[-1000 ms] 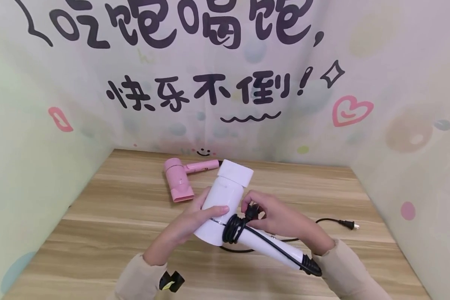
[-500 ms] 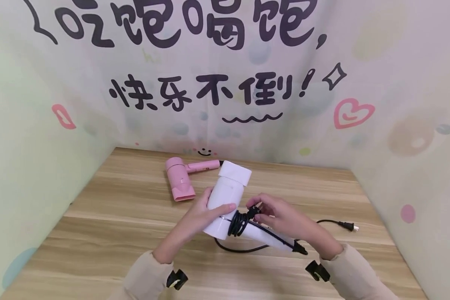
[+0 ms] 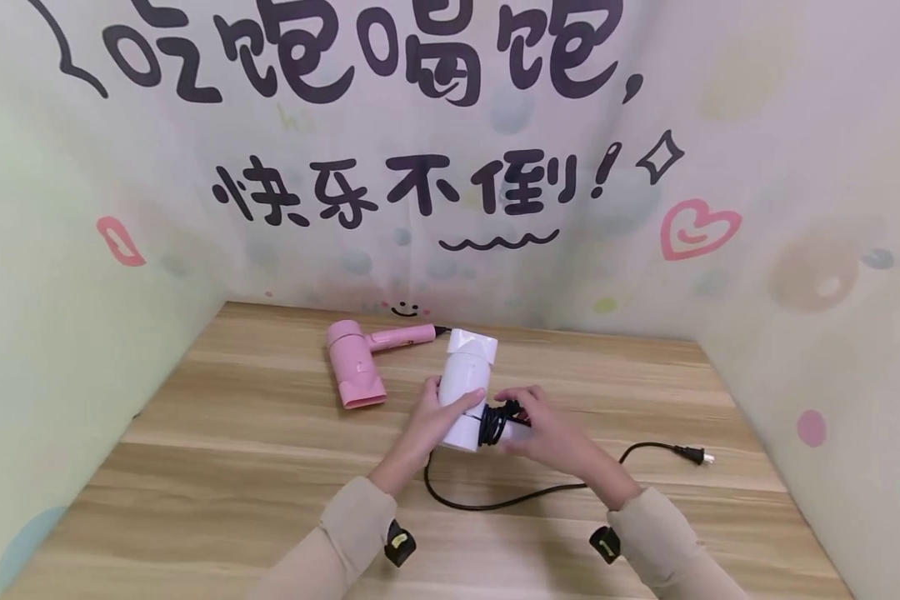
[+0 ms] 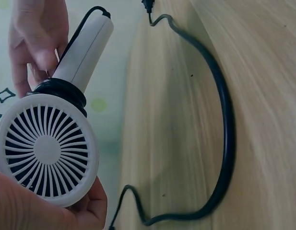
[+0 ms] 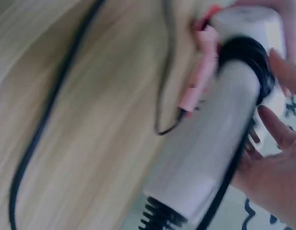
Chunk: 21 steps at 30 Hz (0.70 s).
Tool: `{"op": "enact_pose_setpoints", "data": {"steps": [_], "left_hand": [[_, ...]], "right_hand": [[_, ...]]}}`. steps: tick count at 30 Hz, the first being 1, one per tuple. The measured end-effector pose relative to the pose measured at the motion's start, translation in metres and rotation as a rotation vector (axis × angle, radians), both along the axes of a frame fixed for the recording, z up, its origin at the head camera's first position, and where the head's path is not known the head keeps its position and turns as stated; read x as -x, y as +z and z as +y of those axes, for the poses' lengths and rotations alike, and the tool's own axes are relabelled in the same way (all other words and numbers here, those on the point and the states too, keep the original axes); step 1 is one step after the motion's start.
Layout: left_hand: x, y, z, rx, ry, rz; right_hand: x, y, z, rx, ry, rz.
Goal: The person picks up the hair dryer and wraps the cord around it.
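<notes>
My left hand (image 3: 435,417) grips the barrel of a white hair dryer (image 3: 465,377), thumb across its top. The dryer is held above the table, nozzle towards the back wall and handle to the right. In the left wrist view its round rear grille (image 4: 47,149) faces the camera. A black cord is wound in a coil (image 4: 61,91) where handle meets barrel. My right hand (image 3: 555,433) is beside the handle, fingers curled at the coil and pinching the cord's plug (image 3: 512,407), mostly hidden by the fingers. In the right wrist view a cord length runs along the handle (image 5: 205,139).
A pink hair dryer (image 3: 356,367) lies at the back left of the wooden table (image 3: 232,467). A loose black cord (image 3: 487,507) curves below my hands to a plug (image 3: 693,455) on the right. Walls with printed cloth stand behind and at both sides.
The white hair dryer has moved farther from me, both hands with it, and its handle has swung to point away from view behind my right hand. The pink hair dryer has stayed put.
</notes>
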State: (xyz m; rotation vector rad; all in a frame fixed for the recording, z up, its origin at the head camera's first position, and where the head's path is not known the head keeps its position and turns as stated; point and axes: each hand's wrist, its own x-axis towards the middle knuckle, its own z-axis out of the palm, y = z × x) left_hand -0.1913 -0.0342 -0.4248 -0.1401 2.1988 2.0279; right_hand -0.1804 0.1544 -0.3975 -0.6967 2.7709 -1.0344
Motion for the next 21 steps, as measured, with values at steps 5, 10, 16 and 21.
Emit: {"op": "enact_pose_setpoints", "data": {"steps": [5, 10, 16, 21], "left_hand": [[0.014, -0.014, 0.015, 0.029, 0.009, -0.01], [0.026, -0.023, 0.027, 0.075, 0.021, 0.016], [0.045, -0.028, 0.043, 0.083, -0.032, 0.009], [0.057, -0.026, 0.058, 0.093, -0.079, 0.029]], "right_hand": [[0.005, -0.03, 0.003, -0.088, -0.055, 0.231], [0.014, -0.045, 0.012, -0.117, -0.089, 0.279], [0.036, -0.052, 0.034, -0.124, -0.094, 0.202], [0.058, -0.06, 0.053, -0.127, -0.124, 0.199]]}}
